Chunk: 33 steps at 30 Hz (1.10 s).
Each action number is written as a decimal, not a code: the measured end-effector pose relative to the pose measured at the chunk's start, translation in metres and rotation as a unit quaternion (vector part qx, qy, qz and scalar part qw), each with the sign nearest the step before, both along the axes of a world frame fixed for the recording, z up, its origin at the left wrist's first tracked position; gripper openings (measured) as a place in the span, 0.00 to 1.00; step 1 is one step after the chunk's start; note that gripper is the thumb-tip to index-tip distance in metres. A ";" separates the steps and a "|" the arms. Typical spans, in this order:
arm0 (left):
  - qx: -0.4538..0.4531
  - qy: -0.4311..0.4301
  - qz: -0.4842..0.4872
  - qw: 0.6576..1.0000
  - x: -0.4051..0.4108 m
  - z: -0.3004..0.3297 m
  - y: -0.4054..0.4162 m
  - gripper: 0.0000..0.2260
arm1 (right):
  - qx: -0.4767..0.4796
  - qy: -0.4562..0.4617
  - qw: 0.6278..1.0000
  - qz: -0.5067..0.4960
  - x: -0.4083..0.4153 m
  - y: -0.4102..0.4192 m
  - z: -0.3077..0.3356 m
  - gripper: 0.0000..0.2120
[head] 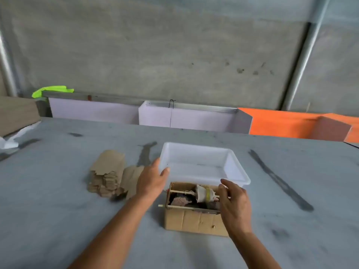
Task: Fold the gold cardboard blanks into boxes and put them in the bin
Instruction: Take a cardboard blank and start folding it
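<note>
Blanks (108, 172) are stacked unfolded left of the bin (202, 164) at mid-tabletop (58, 210). The bin's near-left corner is gripped by the left hand (152, 179); the right hand (234, 199), loosely curled, rests on the brown box (194, 220). The bin is best placed within easy reach.

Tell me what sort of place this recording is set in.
Probably a small packing or craft workshop, not a home. A scuffed grey worktable carries a stack of flat cardboard blanks beside a white plastic bin; behind it stand a bare concrete wall and sheet stock in white and orange.
</note>
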<state>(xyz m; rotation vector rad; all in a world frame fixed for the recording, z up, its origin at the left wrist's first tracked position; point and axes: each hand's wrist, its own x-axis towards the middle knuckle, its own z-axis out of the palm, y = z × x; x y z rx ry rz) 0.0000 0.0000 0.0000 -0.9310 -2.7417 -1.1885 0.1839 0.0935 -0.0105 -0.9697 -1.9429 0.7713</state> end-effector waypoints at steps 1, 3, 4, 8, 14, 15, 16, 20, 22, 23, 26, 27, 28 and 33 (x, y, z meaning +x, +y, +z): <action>-0.006 -0.005 0.014 1.000 -0.003 0.000 0.004 0.23 | -0.002 0.002 1.000 -0.013 -0.002 0.003 -0.001 0.13; -0.011 -0.013 0.045 0.999 -0.011 -0.004 0.012 0.25 | 0.004 0.002 1.000 -0.025 -0.007 0.008 -0.007 0.13; -0.021 -0.017 0.057 0.998 -0.014 -0.006 0.017 0.26 | 0.014 0.000 0.999 -0.033 -0.009 0.009 -0.007 0.13; -0.037 -0.051 0.080 0.995 -0.025 -0.019 0.031 0.21 | 0.055 0.014 0.994 -0.088 -0.013 0.019 -0.013 0.14; 0.137 -0.212 0.126 0.959 -0.033 -0.032 0.032 0.13 | -0.072 -0.023 0.980 -0.183 -0.006 0.042 -0.012 0.25; 0.153 -0.231 0.133 0.952 -0.033 -0.030 0.031 0.11 | -0.112 -0.018 0.977 -0.179 -0.007 0.044 -0.013 0.24; 0.170 -0.254 0.142 0.942 -0.033 -0.029 0.031 0.10 | -0.152 -0.004 0.973 -0.172 -0.008 0.046 -0.015 0.23; 0.239 -0.339 0.158 0.896 -0.030 -0.024 0.029 0.11 | -0.277 0.037 0.951 -0.129 -0.014 0.050 -0.016 0.16; 0.245 -0.357 0.150 0.889 -0.030 -0.024 0.027 0.08 | -0.306 0.067 0.944 -0.108 -0.014 0.053 -0.014 0.12; 0.252 -0.365 0.146 0.884 -0.030 -0.023 0.026 0.07 | -0.320 0.085 0.938 -0.101 -0.014 0.055 -0.013 0.11; 0.280 -0.391 0.138 0.866 -0.030 -0.021 0.025 0.01 | -0.351 0.114 0.925 -0.088 -0.012 0.057 -0.006 0.12; 0.285 -0.395 0.137 0.862 -0.029 -0.021 0.025 0.03 | -0.354 0.120 0.924 -0.083 -0.012 0.058 -0.005 0.12; 0.291 -0.398 0.137 0.859 -0.028 -0.021 0.024 0.03 | -0.354 0.124 0.923 -0.081 -0.012 0.059 -0.004 0.13; 0.309 -0.395 0.144 0.853 -0.022 -0.024 0.021 0.02 | -0.348 0.115 0.928 -0.075 -0.015 0.062 -0.008 0.11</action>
